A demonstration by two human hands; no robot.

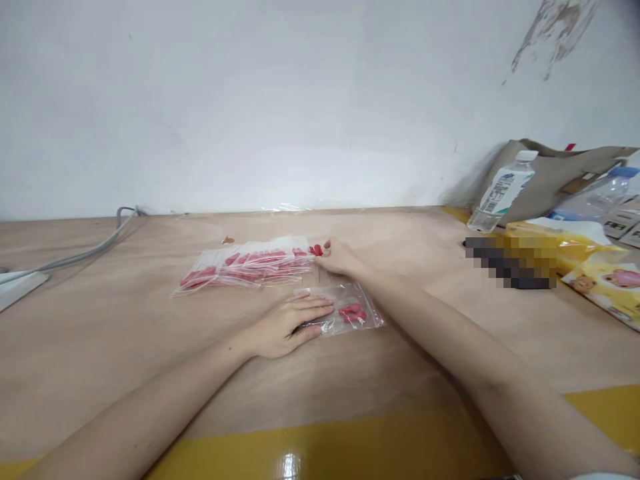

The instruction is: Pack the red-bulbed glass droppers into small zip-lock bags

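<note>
My left hand (pixel 293 323) lies flat on a clear zip bag (pixel 330 327), fingers stretched over its left part. Inside that bag, to the right of my fingertips, are small soft-looking red pieces (pixel 353 313), whose kind I cannot make out. Farther from me, my right hand (pixel 340 259) is closed at the fingertips on a small red piece (pixel 316 250), at the right end of a stack of filled zip bags (pixel 250 263). These bags overlap in a row and hold similar red pieces. Part of the right fingertips is hidden.
Brown paper covers the table (pixel 125 353), with yellow tape (pixel 300 453) along its front edge. To the right are a plastic bottle (pixel 503 190), a grey-brown bag (pixel 555 177), yellow packages (pixel 540 240) and a blurred dark object (pixel 510 263). A grey cable (pixel 90 253) runs at the left.
</note>
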